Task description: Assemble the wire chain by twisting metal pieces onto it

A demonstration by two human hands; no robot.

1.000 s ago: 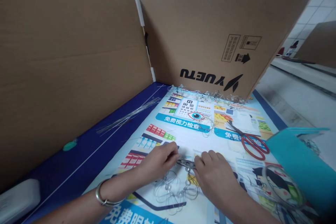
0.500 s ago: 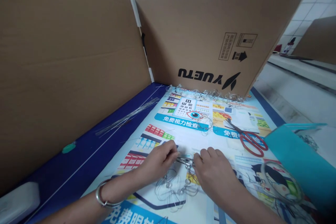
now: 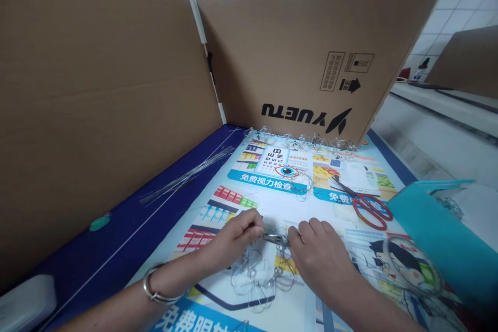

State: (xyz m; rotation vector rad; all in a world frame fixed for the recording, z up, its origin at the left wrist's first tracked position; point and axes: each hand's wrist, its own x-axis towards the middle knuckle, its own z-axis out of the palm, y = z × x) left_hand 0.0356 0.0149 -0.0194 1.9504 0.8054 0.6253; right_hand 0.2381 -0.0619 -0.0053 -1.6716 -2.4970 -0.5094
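Note:
My left hand (image 3: 243, 231), with a silver bangle (image 3: 150, 288) on its wrist, is closed in a pinch at the left end of a small metal tool (image 3: 275, 239). What its fingertips pinch is too small to make out. My right hand (image 3: 317, 246) is wrapped round the other end of the tool, which looks like pliers. Looped thin wire (image 3: 252, 275) with small clear beads hangs and lies just below the tool, between my hands, over the printed sheet (image 3: 272, 207).
Red-handled scissors (image 3: 371, 210) lie beyond my right hand. A teal box (image 3: 443, 228) and a wire coil (image 3: 412, 270) are at the right. Straight wires (image 3: 187, 176) lie at the left. Cardboard panels (image 3: 311, 36) stand behind, with wire pieces (image 3: 307, 142) along their foot.
The tool between my hands has turned slightly and its jaws look closer together. Both hands stay nearly in place. The whole view has shifted a little.

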